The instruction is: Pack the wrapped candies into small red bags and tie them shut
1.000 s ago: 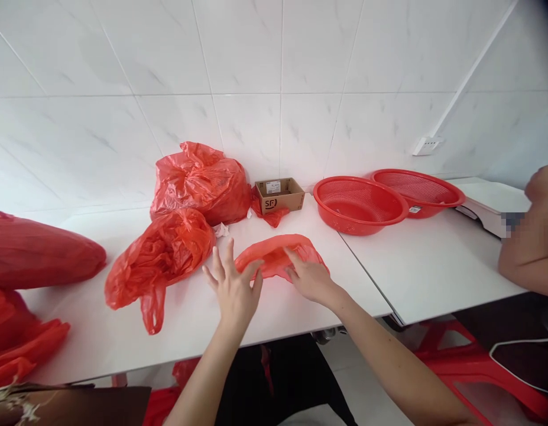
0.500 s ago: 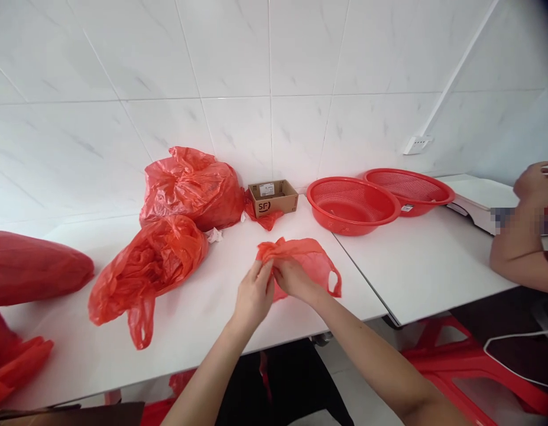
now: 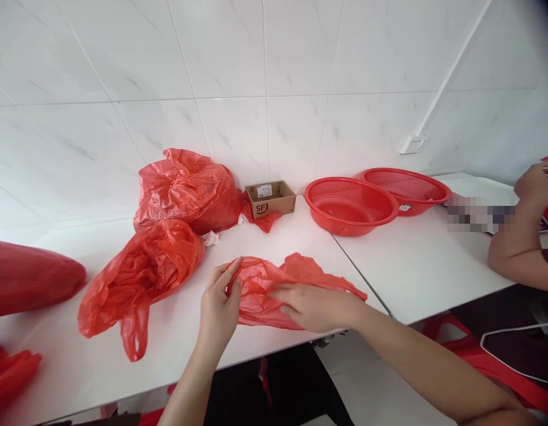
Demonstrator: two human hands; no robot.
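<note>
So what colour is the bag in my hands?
The bag is red, clearest in the head view.

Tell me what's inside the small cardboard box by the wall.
The cardboard box stands open, but only its inner walls show; its floor is hidden by the near wall. Nothing rises above the rim. A crumpled red bag lies against its front.

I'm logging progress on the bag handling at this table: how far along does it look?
Done: nothing shows as finished; no flat or folded bags lie on the white table. In hand: the left hand pinches one end of a thin red bag while the right hand presses flat on it. Left: two stuffed red bags sit untouched behind.
</note>
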